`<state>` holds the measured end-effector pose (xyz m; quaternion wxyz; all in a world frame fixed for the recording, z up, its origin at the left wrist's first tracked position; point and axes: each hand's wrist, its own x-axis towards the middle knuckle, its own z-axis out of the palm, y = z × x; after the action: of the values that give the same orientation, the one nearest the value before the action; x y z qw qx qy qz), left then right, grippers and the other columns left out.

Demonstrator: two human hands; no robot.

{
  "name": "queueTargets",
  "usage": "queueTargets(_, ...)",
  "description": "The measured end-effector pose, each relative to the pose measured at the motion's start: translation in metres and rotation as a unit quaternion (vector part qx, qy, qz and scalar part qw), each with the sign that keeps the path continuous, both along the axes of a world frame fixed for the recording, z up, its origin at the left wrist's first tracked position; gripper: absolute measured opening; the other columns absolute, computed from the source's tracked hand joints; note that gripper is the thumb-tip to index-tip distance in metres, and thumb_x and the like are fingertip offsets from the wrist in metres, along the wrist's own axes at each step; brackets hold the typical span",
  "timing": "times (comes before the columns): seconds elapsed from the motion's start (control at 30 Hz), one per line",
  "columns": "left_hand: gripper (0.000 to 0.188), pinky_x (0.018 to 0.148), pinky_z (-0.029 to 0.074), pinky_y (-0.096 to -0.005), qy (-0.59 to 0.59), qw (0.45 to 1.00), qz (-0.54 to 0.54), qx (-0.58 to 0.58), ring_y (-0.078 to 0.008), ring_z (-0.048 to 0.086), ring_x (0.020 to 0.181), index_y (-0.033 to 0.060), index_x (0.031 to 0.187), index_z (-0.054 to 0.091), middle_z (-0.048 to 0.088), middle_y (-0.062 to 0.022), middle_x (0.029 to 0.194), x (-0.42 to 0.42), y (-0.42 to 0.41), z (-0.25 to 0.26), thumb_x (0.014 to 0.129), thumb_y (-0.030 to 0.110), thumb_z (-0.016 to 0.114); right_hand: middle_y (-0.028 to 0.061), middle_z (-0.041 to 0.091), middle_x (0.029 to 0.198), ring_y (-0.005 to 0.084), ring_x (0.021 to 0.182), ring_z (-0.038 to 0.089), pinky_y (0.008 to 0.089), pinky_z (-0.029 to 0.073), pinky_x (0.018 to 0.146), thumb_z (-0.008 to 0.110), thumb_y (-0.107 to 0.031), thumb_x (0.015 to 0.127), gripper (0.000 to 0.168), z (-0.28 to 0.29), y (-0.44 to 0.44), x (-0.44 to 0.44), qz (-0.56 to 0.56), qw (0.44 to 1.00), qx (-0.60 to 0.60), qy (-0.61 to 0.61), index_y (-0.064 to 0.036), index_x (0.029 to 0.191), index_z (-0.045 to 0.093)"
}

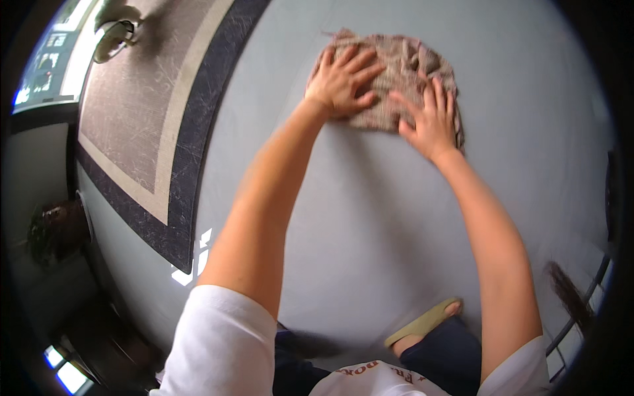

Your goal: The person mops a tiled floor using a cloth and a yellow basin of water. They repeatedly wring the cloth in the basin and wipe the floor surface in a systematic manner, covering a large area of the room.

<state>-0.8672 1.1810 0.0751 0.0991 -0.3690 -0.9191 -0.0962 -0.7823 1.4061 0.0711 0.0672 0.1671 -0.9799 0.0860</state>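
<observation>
A crumpled brown-and-pink cloth lies spread on the smooth grey floor ahead of me. My left hand presses flat on its left part, fingers apart. On its right part rests my right hand, palm down with the fingers spread. Neither hand grips the fabric. Along its upper right edge the cloth is bunched into folds. Both my arms reach forward, and my palms hide parts of the cloth.
A rug with a dark border lies to the left. On it stands a round pale object, not clear in kind. A potted plant is at the far left. Below right is my foot in a yellow-green slipper.
</observation>
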Motion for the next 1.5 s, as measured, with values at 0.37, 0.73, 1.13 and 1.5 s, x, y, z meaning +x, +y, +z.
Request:
queueTargets(0.37, 0.064, 0.109, 0.014, -0.0542, -0.076, 0.994, 0.045, -0.066, -0.0352, 0.025, 0.137, 0.0223, 0.138, 0.043, 0.032, -0.0115, 0.148, 0.165, -0.230, 0.011, 0.079, 0.044, 0.049, 0.0164, 0.016, 0.153, 0.0429, 0.137, 0.019, 0.0624, 0.017, 0.107, 0.063, -0.038, 0.074, 0.059, 0.011, -0.234, 0.156, 0.003, 0.996, -0.073, -0.058, -0.042, 0.131, 0.047)
queueTargets(0.73, 0.059, 0.105, 0.017, -0.0599, -0.175, 0.971, 0.144, -0.069, -0.0444, 0.030, 0.130, 0.0150, 0.128, 0.054, 0.035, -0.0190, 0.144, 0.450, -0.365, 0.003, 0.077, 0.044, 0.052, 0.0084, 0.021, 0.153, 0.0361, 0.140, 0.019, 0.0591, 0.014, 0.109, 0.073, -0.049, 0.062, 0.076, 0.002, -0.333, 0.354, 0.238, 0.955, -0.103, -0.144, -0.042, 0.133, 0.044)
queueTargets(1.13, 0.061, 0.104, 0.020, -0.0629, -0.013, 0.984, 0.178, -0.013, -0.0389, 0.028, 0.133, 0.0198, 0.139, 0.040, 0.028, -0.0135, 0.148, 0.208, -0.178, -0.009, 0.082, 0.040, 0.050, 0.0011, 0.022, 0.152, 0.0317, 0.139, 0.021, 0.0531, 0.018, 0.112, 0.065, -0.036, 0.071, 0.055, 0.010, -0.163, 0.117, 0.174, 0.984, -0.027, -0.033, -0.044, 0.124, 0.053)
queueTargets(1.5, 0.070, 0.106, 0.013, -0.0630, -0.159, 0.984, 0.018, -0.075, -0.0449, 0.022, 0.134, 0.0128, 0.141, 0.037, 0.025, -0.0193, 0.149, 0.364, -0.077, -0.034, 0.078, 0.037, 0.053, 0.0159, 0.034, 0.145, 0.0400, 0.138, 0.019, 0.0616, 0.015, 0.109, 0.061, -0.040, 0.074, 0.057, -0.038, -0.071, 0.344, 0.015, 0.984, -0.096, -0.147, -0.042, 0.129, 0.049)
